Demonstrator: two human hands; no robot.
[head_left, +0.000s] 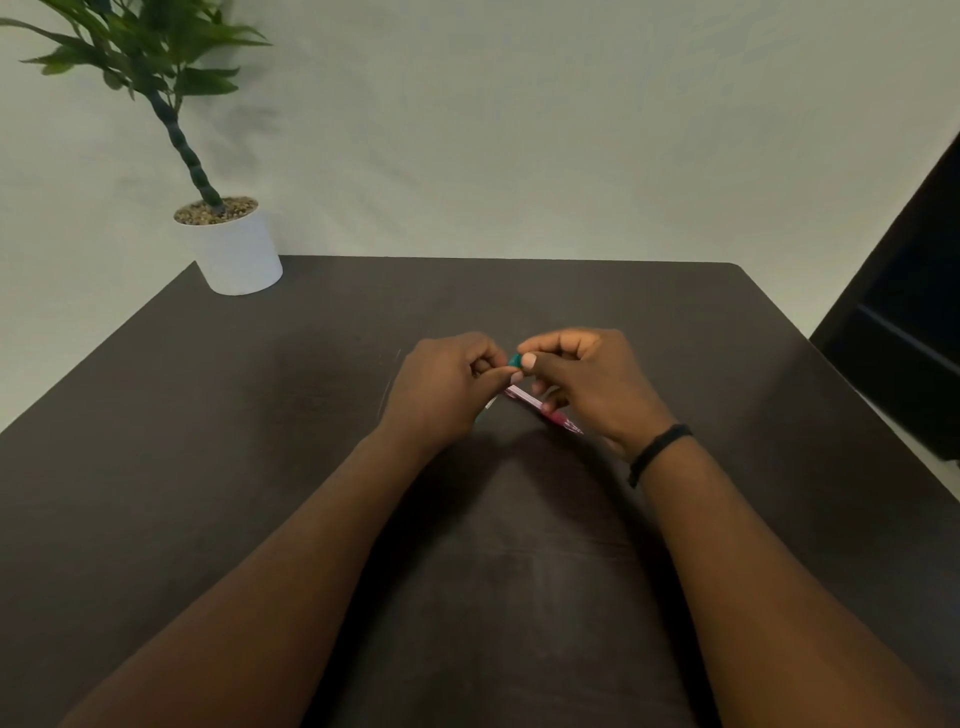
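Both my hands meet above the middle of the dark table (260, 467). My left hand (441, 389) has its fingers curled round a pen whose green end (514, 360) sticks out at the top; most of that pen is hidden in the fist. My right hand (587, 379) pinches the green end between thumb and forefinger. A pink pen (540, 408) lies slanted under my right hand, its tip pointing to the lower right; I cannot tell whether the lower fingers hold it or it rests on the table.
A white pot (236, 254) with a green plant (150, 62) stands at the table's far left corner. A dark piece of furniture (914, 322) sits off the right edge. A pale wall lies behind. A black band circles my right wrist (657, 452).
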